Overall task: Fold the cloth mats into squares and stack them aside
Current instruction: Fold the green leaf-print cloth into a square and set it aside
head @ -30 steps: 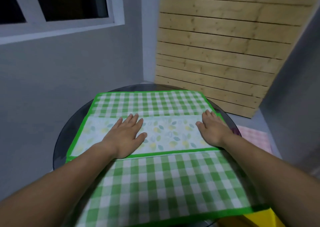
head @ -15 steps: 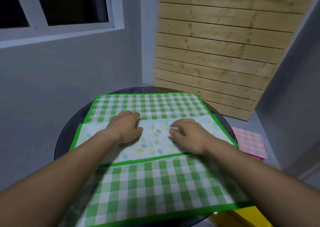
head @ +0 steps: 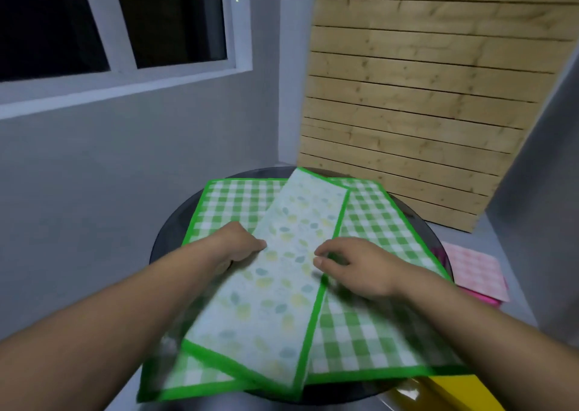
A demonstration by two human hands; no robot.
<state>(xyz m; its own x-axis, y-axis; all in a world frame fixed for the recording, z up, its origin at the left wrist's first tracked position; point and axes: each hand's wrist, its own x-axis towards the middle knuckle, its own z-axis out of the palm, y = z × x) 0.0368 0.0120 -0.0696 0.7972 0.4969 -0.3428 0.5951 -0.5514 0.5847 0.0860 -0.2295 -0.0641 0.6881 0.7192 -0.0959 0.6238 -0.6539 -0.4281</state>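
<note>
currently in hand: long pale leaf-print cloth strip (head: 277, 285) bound in bright green, apparently a mat folded lengthwise with its printed reverse outward.
position: it lies slantwise, far end toward the back of the table and near end at the front, on top of the green-and-white gingham cloth mat (head: 372, 225); whether that lower layer is one mat or several cannot be told.
support: round dark glass table (head: 170, 238); the gingham overhangs its near rim.
left hand (head: 239, 244): fingers curled at the strip's left long edge, about mid-length; fingertips hidden, read as a grip on that edge.
right hand (head: 357, 265): fingers bent, tips and thumb at the green binding of the right long edge, opposite the left hand; read as a pinch, though blur leaves some doubt.
handling (judged): light, limp fabric with no stiffness; likely to sag when lifted and to slide over the gingham beneath, and its layers may slip apart.
where to hold (judged): the bound corners of one short end, both layers pinched together, so that end can be carried over to form a square.
aside: pink checked cloth (head: 473, 272) lower right, well apart from the table; yellow object (head: 460, 392) at bottom right, unidentified.
</note>
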